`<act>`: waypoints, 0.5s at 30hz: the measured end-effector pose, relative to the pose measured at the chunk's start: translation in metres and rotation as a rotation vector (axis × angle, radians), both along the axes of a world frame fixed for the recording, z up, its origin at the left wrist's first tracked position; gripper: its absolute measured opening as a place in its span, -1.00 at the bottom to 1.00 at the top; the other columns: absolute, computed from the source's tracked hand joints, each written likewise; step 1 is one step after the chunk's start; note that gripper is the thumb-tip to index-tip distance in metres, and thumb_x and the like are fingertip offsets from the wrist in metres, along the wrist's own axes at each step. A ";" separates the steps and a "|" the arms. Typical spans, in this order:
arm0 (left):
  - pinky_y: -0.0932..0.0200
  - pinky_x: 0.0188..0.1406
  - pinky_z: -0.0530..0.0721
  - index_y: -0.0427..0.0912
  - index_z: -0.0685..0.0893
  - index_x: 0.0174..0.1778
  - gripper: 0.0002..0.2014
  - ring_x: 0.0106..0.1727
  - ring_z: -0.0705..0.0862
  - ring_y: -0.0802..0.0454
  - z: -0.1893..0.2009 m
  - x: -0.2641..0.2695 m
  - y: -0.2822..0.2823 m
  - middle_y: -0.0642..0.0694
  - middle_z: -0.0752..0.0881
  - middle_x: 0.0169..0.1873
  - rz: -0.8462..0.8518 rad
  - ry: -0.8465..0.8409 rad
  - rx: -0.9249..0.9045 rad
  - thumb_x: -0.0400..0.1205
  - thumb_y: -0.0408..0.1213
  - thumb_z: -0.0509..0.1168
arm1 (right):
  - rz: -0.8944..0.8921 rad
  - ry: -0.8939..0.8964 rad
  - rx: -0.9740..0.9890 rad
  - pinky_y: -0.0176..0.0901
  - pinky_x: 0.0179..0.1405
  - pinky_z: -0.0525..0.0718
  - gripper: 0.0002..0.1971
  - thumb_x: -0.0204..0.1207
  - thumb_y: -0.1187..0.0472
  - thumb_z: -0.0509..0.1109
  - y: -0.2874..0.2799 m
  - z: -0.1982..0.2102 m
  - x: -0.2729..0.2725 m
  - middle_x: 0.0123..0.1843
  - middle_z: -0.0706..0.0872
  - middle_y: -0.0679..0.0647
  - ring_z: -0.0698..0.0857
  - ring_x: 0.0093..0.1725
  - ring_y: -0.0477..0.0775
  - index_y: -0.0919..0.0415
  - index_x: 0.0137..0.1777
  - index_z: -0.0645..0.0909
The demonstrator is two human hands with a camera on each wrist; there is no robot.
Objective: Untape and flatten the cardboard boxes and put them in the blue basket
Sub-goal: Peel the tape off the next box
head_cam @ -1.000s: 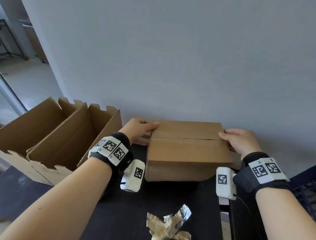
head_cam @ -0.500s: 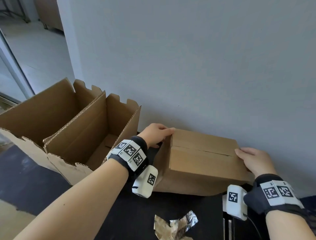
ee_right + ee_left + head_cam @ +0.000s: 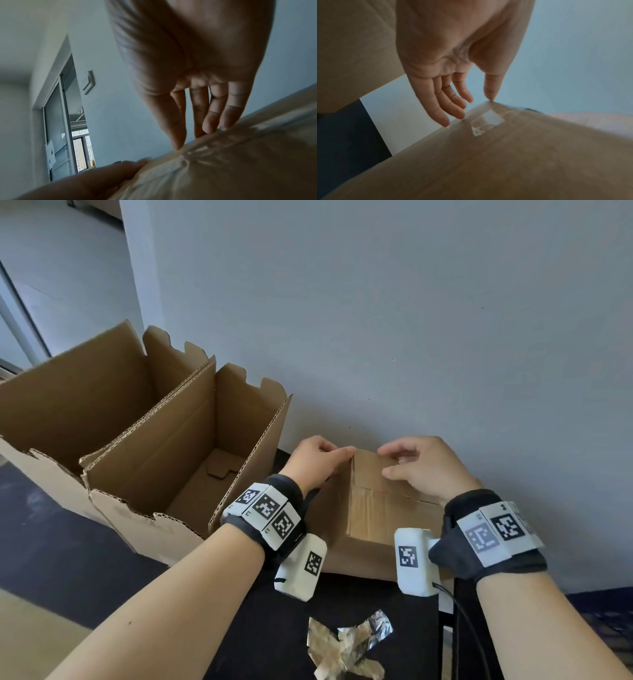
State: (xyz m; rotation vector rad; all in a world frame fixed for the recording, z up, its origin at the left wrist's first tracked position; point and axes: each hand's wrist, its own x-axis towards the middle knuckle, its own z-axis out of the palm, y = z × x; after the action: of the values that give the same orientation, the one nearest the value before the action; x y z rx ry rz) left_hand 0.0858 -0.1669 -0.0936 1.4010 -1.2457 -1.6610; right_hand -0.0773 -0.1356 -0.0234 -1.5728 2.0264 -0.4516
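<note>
Right hand (image 3: 423,465) shifted to box (image 3: 383,508) left edge, beside left hand (image 3: 317,462).

The surface (image 3: 260,628) is black and stands against a grey wall. A closed cardboard box (image 3: 376,518) lies on it, close to the wall. To the left of this box stands an open box (image 3: 164,460) with its flaps up, and a second open box (image 3: 78,405) stands just beside it, further left. Near the front edge lies a crumpled piece of tape (image 3: 346,648).
</note>
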 end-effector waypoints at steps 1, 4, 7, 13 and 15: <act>-0.09 0.06 0.76 -0.15 0.58 0.04 -0.70 0.08 0.72 -0.11 0.002 0.000 0.001 -0.21 0.72 0.02 0.004 0.010 0.008 0.56 -0.01 0.37 | -0.007 0.001 0.003 -0.30 0.03 0.47 -0.67 0.32 0.36 0.57 0.001 -0.001 -0.001 -0.09 0.72 -0.09 0.63 -0.01 -0.13 -0.10 -0.05 0.73; -0.01 -0.01 0.78 -0.16 0.57 0.00 -0.73 0.05 0.73 -0.10 0.006 -0.001 0.004 -0.21 0.71 0.01 -0.020 -0.002 0.013 0.58 -0.05 0.36 | -0.011 -0.005 0.003 -0.28 0.00 0.48 -0.65 0.29 0.37 0.59 0.002 -0.001 -0.004 -0.09 0.72 -0.08 0.62 -0.04 -0.11 -0.13 -0.10 0.72; 0.05 -0.09 0.80 -0.18 0.56 -0.02 -0.74 -0.05 0.74 -0.05 0.011 0.001 0.007 -0.19 0.70 -0.03 -0.044 -0.021 0.012 0.57 -0.07 0.38 | 0.003 -0.006 0.007 -0.27 0.01 0.49 -0.65 0.29 0.39 0.59 -0.002 -0.002 -0.005 -0.06 0.71 -0.05 0.62 -0.04 -0.10 -0.09 -0.09 0.72; 0.05 -0.17 0.80 -0.27 0.59 0.08 -0.58 -0.17 0.75 -0.06 0.024 -0.002 0.019 -0.20 0.73 -0.07 -0.119 -0.264 -0.004 0.61 0.06 0.28 | 0.046 0.040 0.012 -0.08 0.24 0.61 -0.69 0.35 0.39 0.55 -0.006 -0.004 -0.003 0.08 0.70 0.00 0.67 0.11 0.03 -0.04 -0.05 0.68; -0.03 0.03 0.76 -0.30 0.64 0.12 -0.39 -0.04 0.76 -0.16 0.031 -0.005 0.024 -0.23 0.75 -0.02 -0.233 -0.555 -0.039 0.64 0.23 0.06 | 0.051 0.053 -0.006 -0.07 0.22 0.61 -0.70 0.36 0.38 0.53 -0.005 -0.004 -0.003 0.08 0.70 -0.01 0.66 0.12 0.03 -0.01 -0.01 0.69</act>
State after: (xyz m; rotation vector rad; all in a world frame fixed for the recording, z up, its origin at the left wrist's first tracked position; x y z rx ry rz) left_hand 0.0813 -0.1430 -0.0630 1.8220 -1.7939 -1.4210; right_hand -0.0800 -0.1407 -0.0276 -1.6525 2.0206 -0.4017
